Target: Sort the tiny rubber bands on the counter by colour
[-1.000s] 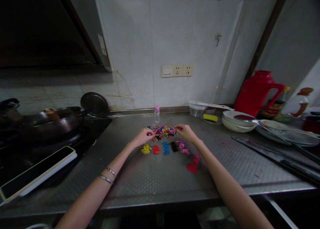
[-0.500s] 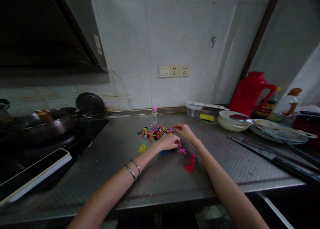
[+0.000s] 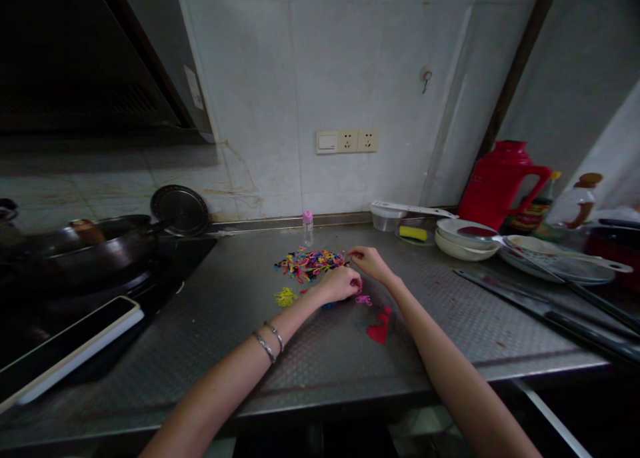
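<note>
A mixed pile of small coloured elastic bands lies on the metal counter. My left hand is closed in a pinch just in front of the pile, beside a little group of pink bands. A bit of pink shows by its fingertips, but whether they hold it is unclear. At the pile's right edge, the fingers of my right hand are drawn together; what they hold is too small to make out. Yellow bands form a separate cluster to the left. Blue bands are partly hidden under my left wrist.
Red scraps lie in front of my right hand. Behind the pile stands a clear bottle with a pink cap. Bowls, a yellow sponge, a red jug and long utensils crowd the right; a phone and a pan are left.
My left hand has shifted very slightly at the pink bands, its fingers still pinched. My right hand stays by the pile's right edge. The view has tilted a little.
</note>
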Available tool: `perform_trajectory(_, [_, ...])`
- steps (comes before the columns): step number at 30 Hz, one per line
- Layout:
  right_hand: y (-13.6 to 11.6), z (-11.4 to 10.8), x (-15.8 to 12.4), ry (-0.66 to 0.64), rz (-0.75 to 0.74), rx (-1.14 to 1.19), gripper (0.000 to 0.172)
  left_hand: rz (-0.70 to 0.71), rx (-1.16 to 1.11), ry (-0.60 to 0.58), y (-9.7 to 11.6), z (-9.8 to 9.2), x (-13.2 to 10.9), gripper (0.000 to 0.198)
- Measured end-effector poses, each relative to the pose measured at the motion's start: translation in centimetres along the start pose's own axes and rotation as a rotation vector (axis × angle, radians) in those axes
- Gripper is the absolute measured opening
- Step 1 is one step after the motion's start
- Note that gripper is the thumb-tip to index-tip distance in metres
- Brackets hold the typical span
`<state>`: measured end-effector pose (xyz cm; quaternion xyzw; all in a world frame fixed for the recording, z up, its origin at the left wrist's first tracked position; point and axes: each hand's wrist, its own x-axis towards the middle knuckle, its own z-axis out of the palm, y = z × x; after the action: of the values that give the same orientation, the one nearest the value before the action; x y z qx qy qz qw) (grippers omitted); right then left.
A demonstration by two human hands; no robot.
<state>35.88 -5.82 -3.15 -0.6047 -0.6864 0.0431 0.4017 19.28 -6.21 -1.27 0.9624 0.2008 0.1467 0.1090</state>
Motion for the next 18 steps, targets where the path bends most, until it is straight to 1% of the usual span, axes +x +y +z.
perform_trajectory(10, [0.2, 0.1, 0.1, 0.005, -0.006, 0.001, 0.025, 0.081, -0.015, 0.037, -0.7, 0.5, 0.3, 0.019])
perform_trajectory(13, [0.3, 0.0, 0.1, 0.001, -0.006, -0.002, 0.025, 0.092, -0.038, 0.067, -1.0, 0.5, 0.4, 0.019])
perform_trajectory(16, [0.4, 0.0, 0.1, -0.029, -0.009, -0.013, 0.025, 0.079, -0.080, 0.129, -1.9, -0.1, 0.2, 0.019])
perform_trajectory(18, [0.6, 0.0, 0.1, -0.064, -0.012, -0.030, 0.025, 0.042, -0.116, 0.184, -3.0, -1.0, -0.3, 0.019])
